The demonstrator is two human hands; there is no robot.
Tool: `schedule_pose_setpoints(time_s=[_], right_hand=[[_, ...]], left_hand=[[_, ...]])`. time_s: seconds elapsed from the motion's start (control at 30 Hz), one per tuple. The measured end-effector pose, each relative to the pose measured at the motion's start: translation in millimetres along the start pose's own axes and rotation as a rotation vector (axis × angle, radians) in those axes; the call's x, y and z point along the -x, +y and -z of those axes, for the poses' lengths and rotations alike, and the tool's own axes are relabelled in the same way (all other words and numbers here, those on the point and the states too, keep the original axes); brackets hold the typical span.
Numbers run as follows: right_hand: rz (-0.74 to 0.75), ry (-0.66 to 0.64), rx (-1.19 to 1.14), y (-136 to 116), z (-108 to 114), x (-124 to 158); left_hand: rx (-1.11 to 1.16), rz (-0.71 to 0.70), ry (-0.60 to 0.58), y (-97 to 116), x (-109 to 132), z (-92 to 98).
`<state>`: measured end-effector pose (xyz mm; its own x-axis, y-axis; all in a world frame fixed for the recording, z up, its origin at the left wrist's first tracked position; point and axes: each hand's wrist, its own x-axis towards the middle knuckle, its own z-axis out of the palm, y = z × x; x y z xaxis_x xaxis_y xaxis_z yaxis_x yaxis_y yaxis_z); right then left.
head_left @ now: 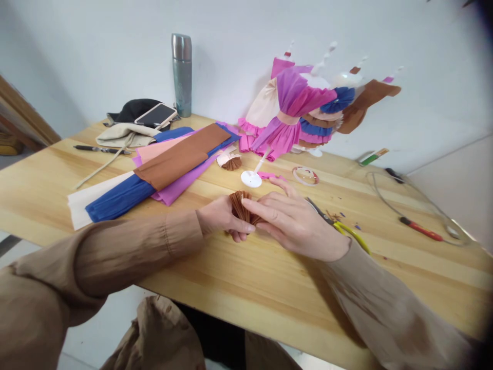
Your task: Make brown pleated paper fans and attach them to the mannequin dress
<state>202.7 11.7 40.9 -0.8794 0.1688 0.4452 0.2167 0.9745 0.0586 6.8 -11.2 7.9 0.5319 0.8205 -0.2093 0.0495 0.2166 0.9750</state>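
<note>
Head camera view: both hands meet near the middle of a wooden table (246, 288), close to its front edge. The left hand (221, 218) is closed around the lower part of a brown pleated paper (239, 201), with the fingers curled under it. The right hand (296, 221) lies against the same paper from the other side. Its fingers (265, 208) are stretched out and pressed together on the folds; the thumb is hidden, so I cannot tell if it pinches.

Just behind the paper stands a small white stand (251, 178). Scissors (348, 231) with yellow handles lie partly under the right wrist. Long colored paper sheets (165, 164) lie to the left. At the wall stand paper dresses (300, 110) and a metal bottle (182, 74), and a phone (156, 115) rests on a cloth bag (123, 136).
</note>
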Motion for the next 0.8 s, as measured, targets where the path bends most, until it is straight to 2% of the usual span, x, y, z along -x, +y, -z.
schedule_pose_setpoints(time_s=[0.13, 0.23, 0.4, 0.5, 0.67, 0.8], right_hand=[[-0.064, 0.061, 0.009, 5, 2, 2], [-0.208, 0.059, -0.049, 6, 6, 4], [-0.500, 0.099, -0.359, 1, 5, 5], [-0.625, 0.089, -0.525, -1, 0, 5], [-0.693, 0.057, -0.494, -3, -3, 4], [-0.677, 0.088, -0.543, -5, -3, 0]], left_hand=[[0.046, 0.023, -0.002, -4, -3, 1.6], [0.109, 0.005, -0.009, -5, -3, 1.9], [0.110, -0.024, -0.011, -5, -3, 2.0], [0.104, -0.045, 0.017, -4, -4, 1.1], [0.071, 0.002, 0.054, -2, -4, -0.6], [0.046, 0.033, 0.061, -2, -4, -0.5]])
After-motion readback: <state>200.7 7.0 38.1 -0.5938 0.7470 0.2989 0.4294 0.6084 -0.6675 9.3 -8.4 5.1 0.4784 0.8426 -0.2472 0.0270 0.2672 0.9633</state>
